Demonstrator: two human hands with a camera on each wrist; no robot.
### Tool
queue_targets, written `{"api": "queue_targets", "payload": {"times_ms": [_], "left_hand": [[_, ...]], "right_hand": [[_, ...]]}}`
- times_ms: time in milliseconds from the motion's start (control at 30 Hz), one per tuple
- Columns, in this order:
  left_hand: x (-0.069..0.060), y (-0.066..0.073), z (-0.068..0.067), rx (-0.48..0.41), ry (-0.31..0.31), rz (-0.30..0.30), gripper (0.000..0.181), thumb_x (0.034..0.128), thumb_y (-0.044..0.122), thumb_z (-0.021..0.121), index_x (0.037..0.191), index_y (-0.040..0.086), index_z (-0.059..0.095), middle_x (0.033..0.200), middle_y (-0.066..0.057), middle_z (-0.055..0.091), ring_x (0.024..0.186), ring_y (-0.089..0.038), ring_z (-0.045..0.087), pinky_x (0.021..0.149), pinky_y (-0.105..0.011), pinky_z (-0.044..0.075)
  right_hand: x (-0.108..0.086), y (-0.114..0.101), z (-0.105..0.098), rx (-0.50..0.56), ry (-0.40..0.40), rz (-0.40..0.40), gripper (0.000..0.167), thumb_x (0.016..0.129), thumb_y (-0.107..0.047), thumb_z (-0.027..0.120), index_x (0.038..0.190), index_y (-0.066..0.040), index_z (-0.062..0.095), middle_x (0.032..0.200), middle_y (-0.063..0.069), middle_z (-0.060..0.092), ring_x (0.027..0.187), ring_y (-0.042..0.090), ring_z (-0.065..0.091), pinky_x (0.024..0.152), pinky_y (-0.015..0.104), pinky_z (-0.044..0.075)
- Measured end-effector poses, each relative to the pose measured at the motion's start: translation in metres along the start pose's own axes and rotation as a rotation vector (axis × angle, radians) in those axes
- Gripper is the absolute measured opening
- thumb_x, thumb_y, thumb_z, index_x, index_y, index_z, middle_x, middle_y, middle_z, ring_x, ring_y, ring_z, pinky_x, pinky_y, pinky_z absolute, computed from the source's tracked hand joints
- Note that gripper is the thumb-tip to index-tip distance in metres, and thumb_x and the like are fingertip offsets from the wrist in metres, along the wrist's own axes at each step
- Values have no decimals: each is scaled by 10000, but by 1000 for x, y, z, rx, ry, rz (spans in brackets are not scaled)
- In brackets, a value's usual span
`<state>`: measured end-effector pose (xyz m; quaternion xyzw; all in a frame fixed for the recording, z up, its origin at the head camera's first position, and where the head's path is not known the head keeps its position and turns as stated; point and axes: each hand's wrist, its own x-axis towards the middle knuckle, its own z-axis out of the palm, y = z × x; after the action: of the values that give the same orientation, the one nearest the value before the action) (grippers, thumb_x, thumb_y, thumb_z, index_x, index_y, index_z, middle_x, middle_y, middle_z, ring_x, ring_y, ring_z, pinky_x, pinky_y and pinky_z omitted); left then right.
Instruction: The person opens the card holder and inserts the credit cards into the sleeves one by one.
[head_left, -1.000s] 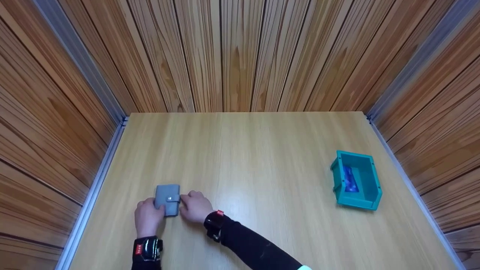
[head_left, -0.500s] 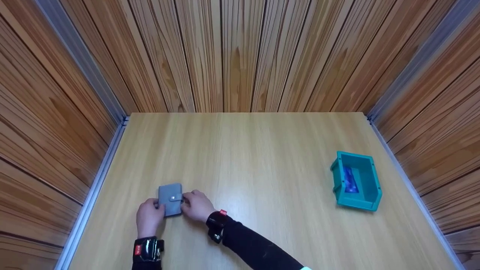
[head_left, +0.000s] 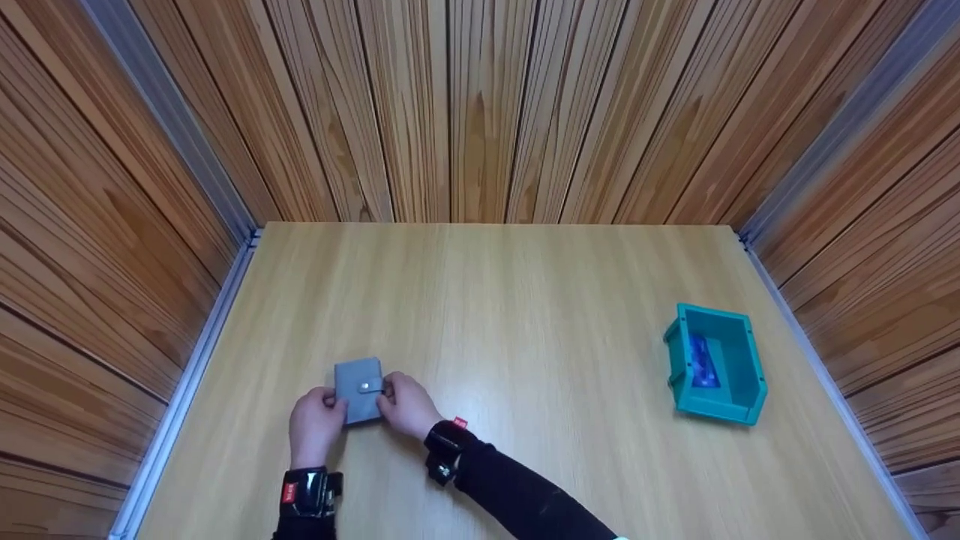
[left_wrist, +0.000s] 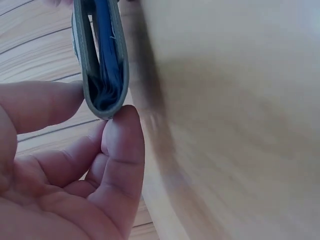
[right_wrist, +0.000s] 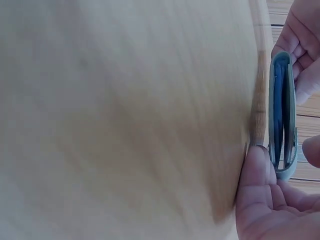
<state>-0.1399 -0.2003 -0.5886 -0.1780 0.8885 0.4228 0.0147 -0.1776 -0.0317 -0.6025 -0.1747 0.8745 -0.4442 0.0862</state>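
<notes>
A small grey-blue card wallet (head_left: 358,390) with a snapped strap is between both hands at the front left of the table. My left hand (head_left: 316,424) pinches its left edge, thumb on top and fingers beneath. At the opposite edge, by the strap, my right hand (head_left: 409,406) holds it with curled fingers. From the left wrist, the wallet (left_wrist: 122,65) appears end-on, with folded blue sleeves inside and a gap between it and the tabletop. The right wrist view has the right fingers (right_wrist: 257,170) under the strap end, the thumb a little off the wallet's face.
A teal open bin (head_left: 731,409) stands at the right side of the wooden table (head_left: 525,315). Inside it lies a blue-purple packet (head_left: 703,361). Wood-panelled walls and metal rails bound the table at the back and sides.
Both hands have shifted the wallet to the right and slightly away from the body. It has turned a little, and the right fingers have come further onto its strap edge.
</notes>
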Motion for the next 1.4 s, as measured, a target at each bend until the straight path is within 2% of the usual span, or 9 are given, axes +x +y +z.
{"api": "queue_targets", "payload": {"times_ms": [200, 500, 600, 733, 800, 867, 1067, 1167, 1400], "left_hand": [[-1, 10, 13, -21, 6, 12, 337, 910, 76, 642, 1181, -118, 599, 1060, -248, 639, 993, -368, 605, 853, -494, 479], [-1, 31, 41, -49, 2, 43, 301, 894, 80, 675, 1125, -104, 617, 993, -196, 649, 929, -328, 618, 819, -463, 503], [0, 38, 51, -60, 11, 91, 284, 872, 66, 694, 1091, -105, 629, 957, -183, 658, 902, -324, 627, 808, -461, 509], [-1, 47, 64, -74, 32, 159, 256, 840, 41, 714, 1038, -105, 642, 910, -174, 662, 865, -324, 636, 797, -460, 513], [-2, 53, 71, -93, 32, 166, 245, 839, 39, 718, 1032, -93, 647, 904, -160, 658, 855, -313, 636, 791, -453, 518], [-3, 59, 78, -106, 34, 179, 238, 837, 39, 723, 1026, -87, 651, 901, -152, 659, 848, -302, 639, 787, -444, 523], [-5, 79, 99, -122, 23, 184, 244, 842, 40, 731, 1040, -78, 650, 920, -144, 659, 847, -279, 645, 789, -414, 535], [-7, 89, 109, -135, 6, 167, 278, 849, 46, 727, 1086, -73, 646, 953, -135, 646, 859, -260, 637, 797, -394, 533], [-14, 106, 131, -145, 0, 206, 274, 827, 16, 731, 1073, -73, 650, 937, -119, 625, 837, -244, 620, 784, -380, 528]], "right_hand": [[0, 10, -11, 81, 14, 62, 206, 912, -71, 636, 1076, 35, 570, 867, 5, 546, 773, 125, 533, 731, 279, 488], [-2, 26, -37, 190, 46, 175, 248, 918, -66, 625, 1133, 35, 553, 913, 36, 570, 816, 154, 556, 748, 295, 499], [-4, 33, -46, 225, 85, 164, 253, 907, -29, 616, 1132, 58, 540, 897, 50, 572, 743, 132, 543, 656, 270, 497], [-9, 41, -58, 287, 125, 154, 255, 894, 12, 592, 1126, 82, 515, 853, 55, 557, 590, 100, 485, 491, 224, 434], [-11, 45, -65, 308, 140, 165, 262, 896, 14, 583, 1137, 85, 508, 853, 56, 551, 580, 96, 475, 473, 213, 415], [-13, 48, -73, 311, 157, 187, 268, 899, 11, 580, 1147, 85, 509, 865, 61, 557, 618, 108, 494, 508, 217, 433], [-19, 58, -94, 298, 225, 198, 295, 892, 12, 578, 1165, 106, 520, 914, 106, 585, 814, 187, 550, 732, 313, 494], [-23, 64, -103, 301, 260, 205, 300, 895, 16, 573, 1174, 112, 520, 925, 112, 581, 827, 201, 549, 743, 320, 489], [-35, 77, -121, 305, 310, 290, 323, 905, 20, 571, 1209, 111, 513, 958, 125, 568, 844, 214, 542, 734, 301, 488]]}}
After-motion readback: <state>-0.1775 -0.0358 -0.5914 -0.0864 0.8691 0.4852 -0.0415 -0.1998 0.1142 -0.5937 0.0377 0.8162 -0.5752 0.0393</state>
